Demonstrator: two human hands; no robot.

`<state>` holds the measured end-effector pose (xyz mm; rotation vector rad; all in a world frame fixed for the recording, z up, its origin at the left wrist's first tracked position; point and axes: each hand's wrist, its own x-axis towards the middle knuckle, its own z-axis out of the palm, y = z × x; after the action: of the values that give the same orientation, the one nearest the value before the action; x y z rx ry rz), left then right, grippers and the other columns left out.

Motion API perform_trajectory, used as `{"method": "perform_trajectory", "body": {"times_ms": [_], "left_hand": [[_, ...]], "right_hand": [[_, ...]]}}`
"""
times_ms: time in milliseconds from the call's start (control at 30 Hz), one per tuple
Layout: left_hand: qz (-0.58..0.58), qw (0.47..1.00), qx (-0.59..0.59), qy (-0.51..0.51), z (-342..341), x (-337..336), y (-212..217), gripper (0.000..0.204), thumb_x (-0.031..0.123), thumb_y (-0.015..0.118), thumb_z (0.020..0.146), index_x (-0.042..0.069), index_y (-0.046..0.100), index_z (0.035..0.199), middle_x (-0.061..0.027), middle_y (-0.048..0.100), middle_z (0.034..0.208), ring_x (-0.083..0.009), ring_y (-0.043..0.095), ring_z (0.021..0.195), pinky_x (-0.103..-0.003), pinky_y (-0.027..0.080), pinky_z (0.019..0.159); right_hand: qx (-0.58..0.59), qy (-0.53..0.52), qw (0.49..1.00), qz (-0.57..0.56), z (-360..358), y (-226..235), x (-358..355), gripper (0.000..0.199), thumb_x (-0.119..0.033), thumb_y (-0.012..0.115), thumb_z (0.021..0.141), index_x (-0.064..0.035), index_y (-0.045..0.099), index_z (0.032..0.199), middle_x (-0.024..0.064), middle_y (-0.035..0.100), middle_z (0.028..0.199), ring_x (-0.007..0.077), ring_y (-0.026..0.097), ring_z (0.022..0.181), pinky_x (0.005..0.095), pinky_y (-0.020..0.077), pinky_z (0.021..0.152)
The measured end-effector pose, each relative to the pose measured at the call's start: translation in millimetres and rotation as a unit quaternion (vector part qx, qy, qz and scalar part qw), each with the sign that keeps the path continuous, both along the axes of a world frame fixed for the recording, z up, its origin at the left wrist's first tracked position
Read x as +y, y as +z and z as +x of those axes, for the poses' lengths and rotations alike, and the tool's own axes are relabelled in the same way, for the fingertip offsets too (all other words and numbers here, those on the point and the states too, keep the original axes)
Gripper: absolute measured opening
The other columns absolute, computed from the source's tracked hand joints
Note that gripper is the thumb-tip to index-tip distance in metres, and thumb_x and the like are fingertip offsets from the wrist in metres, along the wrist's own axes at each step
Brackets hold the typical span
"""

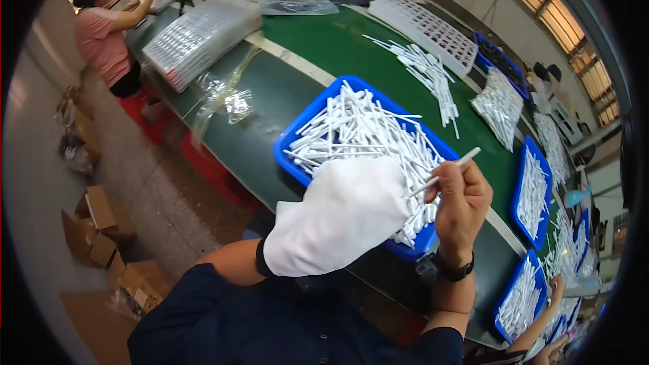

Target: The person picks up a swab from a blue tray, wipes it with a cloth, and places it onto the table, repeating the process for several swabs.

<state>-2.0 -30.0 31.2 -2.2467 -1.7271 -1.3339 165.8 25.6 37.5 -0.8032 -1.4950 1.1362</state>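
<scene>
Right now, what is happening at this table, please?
A person at a green table holds one thin white stick in the right hand. The left hand, covered by a white cloth, rests at a blue tray heaped with the same white sticks. More blue trays of sticks stand to the right, and another person works at the far end.

Grey slotted tray (pixel 433 30) & loose white sticks (pixel 426 71) on green belt (pixel 324 47); cardboard boxes (pixel 101 226) on floor.

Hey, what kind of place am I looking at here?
Probably a factory assembly line: a long green work table holds blue trays heaped with white plastic sticks, and another worker stands further along it.
</scene>
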Motion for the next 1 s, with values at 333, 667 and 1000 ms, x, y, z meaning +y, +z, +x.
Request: {"method": "perform_trajectory", "body": {"times_ms": [333, 667, 1000], "left_hand": [[-0.056, 0.997, -0.022, -0.054, -4.3, -6.1, 11.7, 0.012, 0.011, 0.070, 0.087, 0.005, 0.060, 0.083, -0.0135, 0.059, 0.064, -0.0331, 0.064, 0.058, -0.044, 0.052, 0.053], [0.022, 0.998, 0.066, -0.010, -30.8, -24.6, -2.4, 0.014, 0.019, 0.070, 0.080, 0.008, 0.062, 0.081, -0.0109, 0.059, 0.066, -0.0312, 0.063, 0.059, -0.044, 0.050, 0.055], [0.014, 0.994, 0.106, -0.036, -48.5, -22.4, -18.0, 0.021, 0.029, 0.073, 0.067, 0.012, 0.065, 0.076, -0.0093, 0.059, 0.070, -0.0302, 0.062, 0.060, -0.044, 0.046, 0.057]], "right_hand": [[0.049, 0.039, 0.996, -0.061, 11.5, -1.6, 13.5, 0.025, -0.017, 0.064, 0.104, 0.0022, 0.064, 0.088, 0.0077, 0.066, 0.075, 0.0108, 0.059, 0.055, 0.0227, 0.0470, 0.052], [-0.032, 0.222, 0.922, -0.316, -13.6, -27.0, 41.1, 0.021, -0.016, 0.066, 0.101, 0.0004, 0.065, 0.087, 0.0062, 0.067, 0.073, 0.0113, 0.061, 0.055, 0.0236, 0.0479, 0.052], [-0.316, 0.164, 0.914, 0.194, -78.1, -15.7, 75.0, 0.020, -0.014, 0.069, 0.097, 0.0025, 0.065, 0.108, 0.0160, 0.073, 0.095, 0.0266, 0.073, 0.082, 0.0354, 0.0578, 0.074]]}}
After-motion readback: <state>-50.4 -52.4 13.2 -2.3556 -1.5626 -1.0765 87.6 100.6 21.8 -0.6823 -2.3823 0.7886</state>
